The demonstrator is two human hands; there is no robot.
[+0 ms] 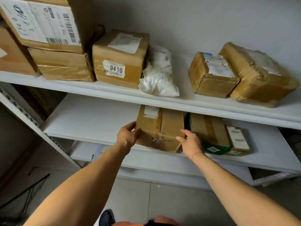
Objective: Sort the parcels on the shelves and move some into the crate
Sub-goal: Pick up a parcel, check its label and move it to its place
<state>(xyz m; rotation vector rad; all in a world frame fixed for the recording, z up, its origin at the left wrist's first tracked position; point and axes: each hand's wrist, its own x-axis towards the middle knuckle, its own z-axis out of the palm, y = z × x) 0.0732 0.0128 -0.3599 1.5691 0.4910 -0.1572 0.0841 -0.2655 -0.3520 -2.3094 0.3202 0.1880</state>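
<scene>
Two hands flank the cardboard parcel (160, 129): left hand (128, 136) grips its left corner, right hand (190, 141) pinches its right edge.

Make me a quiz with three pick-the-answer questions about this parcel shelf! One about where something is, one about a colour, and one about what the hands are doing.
1. Where is the box with the 0410 sticker?
A. On the upper shelf, left of the white plastic bag
B. On the floor
C. On the lower shelf, beside the green-edged box

2. What colour is the soft bag parcel on the upper shelf?
A. Red
B. White
C. Black

3. What are the two hands doing?
A. Hanging empty
B. Holding the bag
C. Gripping a brown box on the lower shelf, one hand at each side

Answers:
1 A: it stands up there, with the bag against its right side.
2 B: the crumpled plastic is white.
3 C: the left hand and right hand clasp opposite ends of the brown box.
</scene>
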